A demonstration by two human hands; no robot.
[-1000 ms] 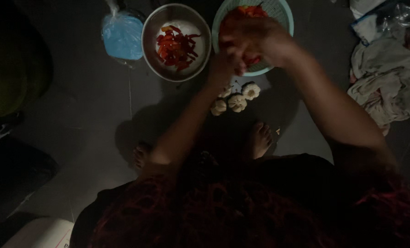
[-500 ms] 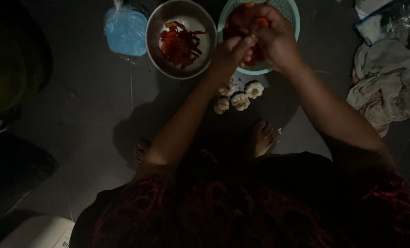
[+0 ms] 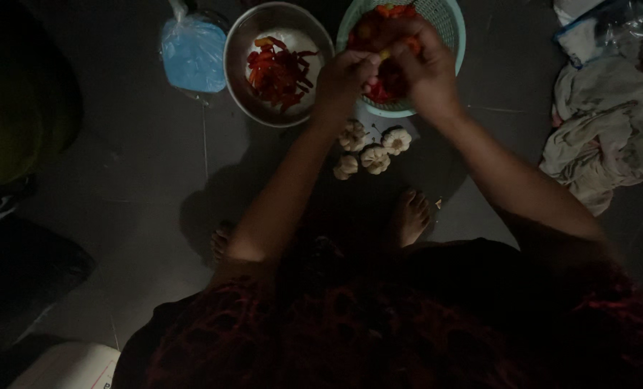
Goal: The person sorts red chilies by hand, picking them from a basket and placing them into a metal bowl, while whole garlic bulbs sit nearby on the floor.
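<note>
Nearest to the camera are the person's dark red patterned clothes, then two bare feet (image 3: 412,215) on the grey tiled floor (image 3: 148,187). Just beyond the feet lie four garlic bulbs (image 3: 370,150) close together, just beside the near rim of the green basket (image 3: 451,29). To the left of the arms the floor has open room up to a dark bundle at the left edge; to the right, crumpled cloths (image 3: 609,137) lie near the right edge.

Both hands are over the green basket of red chillies. The left hand (image 3: 343,79) and the right hand (image 3: 426,68) are closed together on one small chilli (image 3: 387,54). Its direction and long axis I cannot tell, it is mostly hidden by the fingers.

Left of the basket, almost touching it, stands a steel bowl (image 3: 238,72) with red chilli pieces. Further left lies a blue plastic bag (image 3: 191,54).
</note>
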